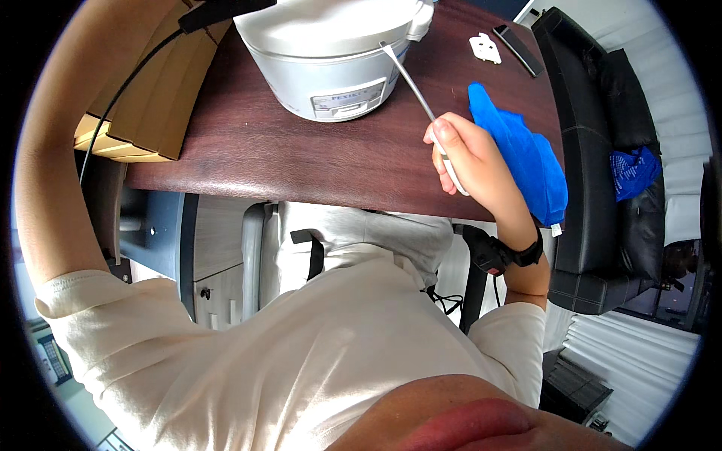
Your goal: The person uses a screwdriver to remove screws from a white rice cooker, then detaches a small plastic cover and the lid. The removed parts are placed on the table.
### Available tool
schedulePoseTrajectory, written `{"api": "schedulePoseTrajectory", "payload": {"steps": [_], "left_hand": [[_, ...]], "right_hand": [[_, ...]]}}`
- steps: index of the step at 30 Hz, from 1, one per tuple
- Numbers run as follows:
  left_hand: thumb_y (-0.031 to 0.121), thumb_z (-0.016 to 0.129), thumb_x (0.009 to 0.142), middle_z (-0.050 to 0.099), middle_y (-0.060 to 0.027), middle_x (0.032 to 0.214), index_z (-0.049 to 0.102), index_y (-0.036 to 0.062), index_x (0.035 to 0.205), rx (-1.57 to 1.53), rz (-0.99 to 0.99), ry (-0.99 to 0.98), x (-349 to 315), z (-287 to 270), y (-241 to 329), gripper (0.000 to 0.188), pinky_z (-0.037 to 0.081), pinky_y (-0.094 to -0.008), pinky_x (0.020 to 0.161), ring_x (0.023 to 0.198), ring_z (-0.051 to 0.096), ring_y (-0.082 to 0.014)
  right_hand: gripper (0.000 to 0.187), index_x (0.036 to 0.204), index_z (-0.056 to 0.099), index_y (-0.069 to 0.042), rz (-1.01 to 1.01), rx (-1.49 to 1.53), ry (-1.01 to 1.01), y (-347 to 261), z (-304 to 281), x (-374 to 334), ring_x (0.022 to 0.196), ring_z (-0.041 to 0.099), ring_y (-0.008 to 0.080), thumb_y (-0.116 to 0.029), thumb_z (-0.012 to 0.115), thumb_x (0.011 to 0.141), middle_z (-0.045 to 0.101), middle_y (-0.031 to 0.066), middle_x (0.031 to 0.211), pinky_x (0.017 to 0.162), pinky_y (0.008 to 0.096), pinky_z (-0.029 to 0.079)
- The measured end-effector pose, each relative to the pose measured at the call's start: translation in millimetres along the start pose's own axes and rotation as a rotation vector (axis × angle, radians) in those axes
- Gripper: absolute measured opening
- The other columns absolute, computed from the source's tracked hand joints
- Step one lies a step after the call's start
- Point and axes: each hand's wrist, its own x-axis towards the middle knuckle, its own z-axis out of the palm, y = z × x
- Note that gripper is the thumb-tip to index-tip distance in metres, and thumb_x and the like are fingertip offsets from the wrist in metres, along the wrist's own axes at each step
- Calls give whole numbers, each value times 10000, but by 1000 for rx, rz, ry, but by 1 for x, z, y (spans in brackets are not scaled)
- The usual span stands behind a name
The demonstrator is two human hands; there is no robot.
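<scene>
My right hand [470, 158] is closed around the white handle of a screwdriver [410, 83] with a slim metal shaft. Its tip meets the side of a white, rounded appliance [286, 71], like a rice cooker, just under the lid edge. A small panel and a latch-like part are on the appliance's front. On the left my bare arm reaches up past the top edge, so my left hand is out of sight. A blue cloth [519, 150] lies by my right wrist, which wears a black strapped device [492, 252].
Cardboard boxes [162, 98] stand at the left of the dark wood desk [263, 161]. A black cable [120, 105] hangs past them. At the far right of the desk lie a phone [517, 51] and a white flat piece [485, 48]. A black sofa [583, 173] stands beyond.
</scene>
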Motion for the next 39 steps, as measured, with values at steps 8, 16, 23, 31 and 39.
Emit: {"api": "schedulePoseTrajectory", "payload": {"steps": [8, 16, 23, 31, 39], "left_hand": [[680, 688, 706, 644, -238, 1050, 628, -84, 1095, -63, 153, -104, 4, -2, -28, 860, 495, -396, 866, 1010, 613, -352], [666, 680, 728, 652, -205, 1062, 621, -40, 1147, -157, 109, -42, 9, 20, -52, 824, 507, -384, 855, 1015, 619, -329], [674, 649, 752, 639, -206, 1119, 600, -22, 1189, -90, 127, -14, 12, 21, -50, 824, 473, -400, 928, 1076, 596, -326], [682, 653, 741, 655, -189, 1094, 613, 10, 1189, -44, -68, 24, -22, 17, -49, 809, 482, -397, 915, 1044, 617, -317], [739, 613, 727, 664, -135, 848, 637, -24, 1124, -43, 254, 107, 31, 37, -106, 860, 540, -307, 684, 770, 672, -234]], "right_hand": [[359, 938, 511, -17, -23, 21, -35, 11, 5, -2, 403, 445, 77, -310, 333, 1041, 491, 33, 566, 386, 208, 350], [374, 917, 503, -32, -59, 169, -79, 19, 13, 4, 401, 433, 75, -335, 323, 1042, 485, 34, 561, 383, 208, 330], [331, 871, 504, -24, -160, 307, -58, 50, 25, 22, 400, 416, 61, -298, 402, 1027, 466, 7, 538, 387, 227, 336], [394, 728, 454, -56, -480, 146, -2, 71, 49, 63, 411, 416, 43, -340, 484, 1000, 449, -18, 527, 386, 215, 333], [383, 729, 494, -52, -475, 247, 118, 72, 56, 74, 416, 418, 37, -324, 489, 999, 435, -37, 507, 387, 222, 331]]}}
